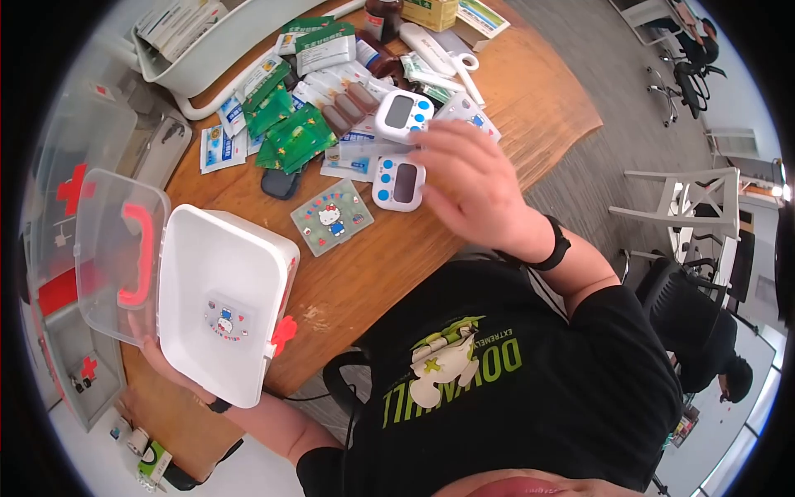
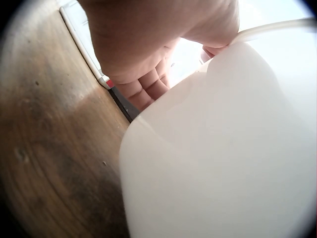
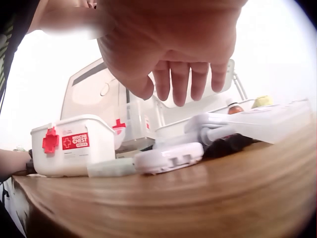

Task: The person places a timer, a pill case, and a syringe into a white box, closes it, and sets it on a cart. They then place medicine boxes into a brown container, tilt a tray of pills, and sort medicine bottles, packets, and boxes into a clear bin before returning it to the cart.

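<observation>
My left hand [image 1: 170,364] rests against the outer side of a white box [image 1: 217,273], its fingers partly hidden by the box and its clear lid [image 1: 108,248]. In the left wrist view, that hand [image 2: 148,44] touches the box wall [image 2: 213,148], fingers loosely bent. A cartoon print [image 1: 225,319] shows on the box floor. My right hand [image 1: 472,186] hovers beside two white devices with blue buttons, one upper [image 1: 404,116] and one lower [image 1: 398,184]. Nothing is between its fingers in the right wrist view [image 3: 171,49]. A flat cartoon case [image 1: 333,217] lies between box and devices.
Green packets [image 1: 296,139], brown vials [image 1: 354,106], white sachets and bottles [image 1: 383,18] crowd the table's far side. Behind them stands a white bin [image 1: 217,51]. Clear containers with red crosses [image 1: 73,189] stand left. The wooden table's edge [image 1: 571,137] lies right of my right hand.
</observation>
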A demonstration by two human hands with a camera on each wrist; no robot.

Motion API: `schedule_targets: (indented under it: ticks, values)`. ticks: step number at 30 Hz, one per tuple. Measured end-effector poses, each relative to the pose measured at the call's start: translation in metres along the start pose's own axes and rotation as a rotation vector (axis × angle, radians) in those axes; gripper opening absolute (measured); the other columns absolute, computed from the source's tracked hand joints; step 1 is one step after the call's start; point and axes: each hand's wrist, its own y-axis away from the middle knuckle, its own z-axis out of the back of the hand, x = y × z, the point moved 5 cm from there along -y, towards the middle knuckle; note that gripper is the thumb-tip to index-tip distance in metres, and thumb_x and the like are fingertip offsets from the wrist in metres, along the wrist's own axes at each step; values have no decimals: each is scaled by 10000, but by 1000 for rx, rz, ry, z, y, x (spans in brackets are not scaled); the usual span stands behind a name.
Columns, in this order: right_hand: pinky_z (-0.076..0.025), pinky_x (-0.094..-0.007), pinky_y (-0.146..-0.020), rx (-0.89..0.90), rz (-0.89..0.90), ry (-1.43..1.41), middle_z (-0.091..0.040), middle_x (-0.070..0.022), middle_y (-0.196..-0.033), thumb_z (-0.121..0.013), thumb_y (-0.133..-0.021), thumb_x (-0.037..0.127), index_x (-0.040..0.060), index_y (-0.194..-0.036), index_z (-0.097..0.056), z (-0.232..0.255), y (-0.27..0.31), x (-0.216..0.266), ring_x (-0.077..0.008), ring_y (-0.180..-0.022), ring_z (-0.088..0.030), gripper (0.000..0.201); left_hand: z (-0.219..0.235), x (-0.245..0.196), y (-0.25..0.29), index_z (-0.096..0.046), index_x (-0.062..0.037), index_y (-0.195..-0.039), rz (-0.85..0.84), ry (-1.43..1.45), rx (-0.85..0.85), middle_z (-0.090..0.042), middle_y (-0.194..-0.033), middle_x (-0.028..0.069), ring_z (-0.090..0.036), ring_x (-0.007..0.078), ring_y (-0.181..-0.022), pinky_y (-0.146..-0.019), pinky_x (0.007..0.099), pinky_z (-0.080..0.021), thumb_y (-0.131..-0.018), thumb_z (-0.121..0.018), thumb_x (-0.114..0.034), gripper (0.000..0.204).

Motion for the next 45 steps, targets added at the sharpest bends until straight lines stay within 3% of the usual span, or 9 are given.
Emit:
schedule_targets:
  ticks: [5, 9, 15, 24, 27, 32, 36, 38, 45]
  values:
    - [-482, -476, -1010, -97, -181, 173, -623, -150, -1312, -781, -723, 58, 68, -1131, -684, 18, 19, -25, -388, -1236, -569, 420, 13, 4, -7, -299, -5, -1541, -48, 2, -47, -528, -1445, 246, -540, 374, -1323, -1075, 519, -486, -969, -366, -347, 669]
    - [-487, -474, -1004, -113, -176, 229, -613, -149, -1327, -794, -729, 82, 68, -1117, -687, 21, 27, -30, -396, -1241, -561, 402, 5, 0, -4, -311, -15, -1536, 6, 14, 37, -548, -1423, 229, -543, 368, -1316, -1073, 522, -486, -968, -384, -340, 659]
    - [-503, -432, -956, -92, -137, 181, -680, -138, -1172, -815, -747, 193, 66, -1131, -690, 10, -2, -35, -337, -1137, -619, 423, -7, -5, 3, -285, -5, -1527, 5, 29, 27, -543, -1431, 238, -561, 360, -1293, -1077, 523, -481, -972, -370, -326, 646]
    - [-501, -422, -946, 141, -212, 203, -692, -141, -1073, -791, -782, 278, 64, -1184, -680, -12, -39, -48, -339, -1075, -625, 469, 0, -1, -5, -275, 25, -1509, 34, 59, 97, -533, -1434, 270, -554, 389, -1292, -1079, 527, -476, -979, -340, -312, 631]
    - [-513, -427, -877, -34, -128, 332, -696, -142, -985, -784, -745, 269, 64, -1098, -707, -1, -45, -59, -336, -978, -638, 415, -9, -5, 2, -289, 17, -1510, 54, 12, -32, -536, -1432, 265, -557, 381, -1288, -1085, 528, -469, -979, -343, -314, 628]
    - [-513, -432, -894, -30, -256, 510, -691, -143, -1006, -760, -745, 255, 69, -1136, -698, 24, -40, -92, -346, -1014, -627, 437, -9, -6, 5, -287, 15, -1525, 41, -22, -45, -537, -1427, 267, -542, 370, -1311, -1111, 523, -443, -974, -355, -321, 650]
    - [-507, -432, -927, -26, -430, 419, -680, -164, -1084, -746, -774, 272, 58, -1177, -684, 37, -18, -118, -353, -1069, -624, 460, 18, 5, -8, -287, 25, -1534, -20, -49, 22, -533, -1432, 266, -524, 364, -1336, -1118, 512, -437, -972, -370, -342, 675]
    - [-498, -431, -953, -34, -556, 357, -671, -175, -1119, -737, -792, 282, 53, -1196, -675, 39, -3, -134, -358, -1098, -621, 468, -4, -3, 1, -313, 29, -1525, -14, -49, 20, -531, -1440, 258, -522, 355, -1341, -1119, 507, -436, -975, -369, -358, 675]
    - [-485, -440, -979, -10, -641, 312, -667, -181, -1170, -728, -823, 300, 45, -1226, -662, 41, 16, -163, -365, -1133, -610, 482, -13, -2, 3, -325, -31, -1531, -61, -99, 23, -459, -1487, 262, -483, 383, -1368, -1091, 537, -458, -992, -381, -430, 673]
